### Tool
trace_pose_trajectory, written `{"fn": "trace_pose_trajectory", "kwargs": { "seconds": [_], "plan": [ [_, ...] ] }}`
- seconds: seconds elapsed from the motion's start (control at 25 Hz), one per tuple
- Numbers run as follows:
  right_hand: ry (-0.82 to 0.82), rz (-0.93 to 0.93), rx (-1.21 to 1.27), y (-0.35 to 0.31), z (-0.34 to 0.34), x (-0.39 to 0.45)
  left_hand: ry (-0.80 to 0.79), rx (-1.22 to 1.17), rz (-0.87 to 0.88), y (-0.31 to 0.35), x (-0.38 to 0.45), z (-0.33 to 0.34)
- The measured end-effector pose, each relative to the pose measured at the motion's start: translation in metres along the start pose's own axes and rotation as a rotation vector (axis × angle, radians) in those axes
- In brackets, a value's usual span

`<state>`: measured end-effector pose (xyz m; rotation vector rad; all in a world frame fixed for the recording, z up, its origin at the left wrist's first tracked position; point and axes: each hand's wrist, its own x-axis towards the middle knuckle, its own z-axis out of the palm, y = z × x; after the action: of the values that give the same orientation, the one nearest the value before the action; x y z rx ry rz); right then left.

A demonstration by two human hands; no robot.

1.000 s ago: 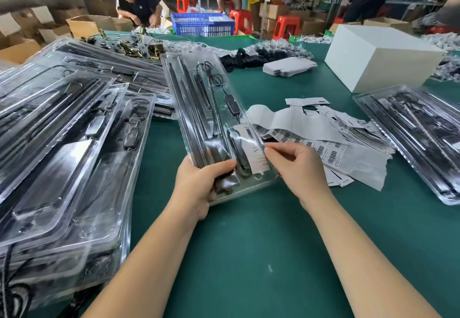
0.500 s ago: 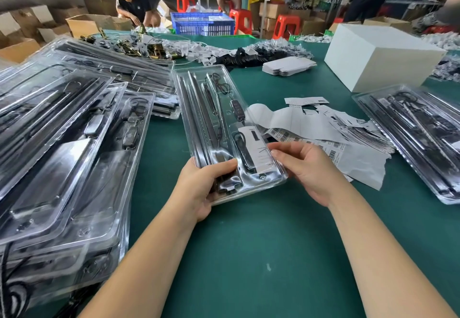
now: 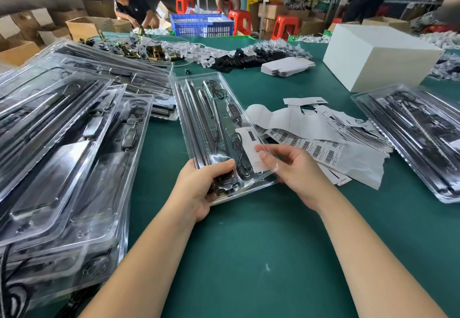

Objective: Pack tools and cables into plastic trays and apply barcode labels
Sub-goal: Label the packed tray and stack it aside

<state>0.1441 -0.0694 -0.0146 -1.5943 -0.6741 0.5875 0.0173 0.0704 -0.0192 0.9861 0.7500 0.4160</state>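
Flanking held tray (image 3: 199, 108), tray stacks (image 3: 62, 148), label sheets (image 3: 323, 141)

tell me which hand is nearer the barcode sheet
Right. The right hand holds the tray's right edge, just beside the barcode sheet; the left hand grips the tray's near-left end, farther away.

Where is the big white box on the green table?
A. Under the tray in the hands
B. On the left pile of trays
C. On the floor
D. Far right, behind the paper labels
D: the white box stands at the table's far right, beyond the loose barcode labels.
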Motion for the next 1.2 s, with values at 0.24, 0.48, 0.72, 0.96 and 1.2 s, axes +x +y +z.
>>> {"fn": "trace_pose_trajectory", "kwargs": {
  "seconds": [0.24,0.48,0.72,0.96,1.2],
  "plan": [
    [-0.061,-0.02,-0.204,-0.001,0.0,-0.001,-0.008,0.0,-0.012,0.0,-0.002,0.0],
    [-0.065,-0.055,-0.314,-0.006,0.007,-0.005,-0.052,0.038,-0.021,0.001,-0.004,0.001],
    [-0.121,-0.095,-0.482,0.0,0.008,-0.002,-0.045,0.098,-0.021,0.001,-0.006,0.003],
    [-0.067,-0.12,-0.681,0.003,0.004,0.002,-0.041,0.107,-0.022,0.0,-0.005,0.004],
    [-0.044,-0.059,-0.797,0.006,0.003,0.005,-0.007,0.183,-0.024,-0.003,-0.001,0.003]
  ]
}}
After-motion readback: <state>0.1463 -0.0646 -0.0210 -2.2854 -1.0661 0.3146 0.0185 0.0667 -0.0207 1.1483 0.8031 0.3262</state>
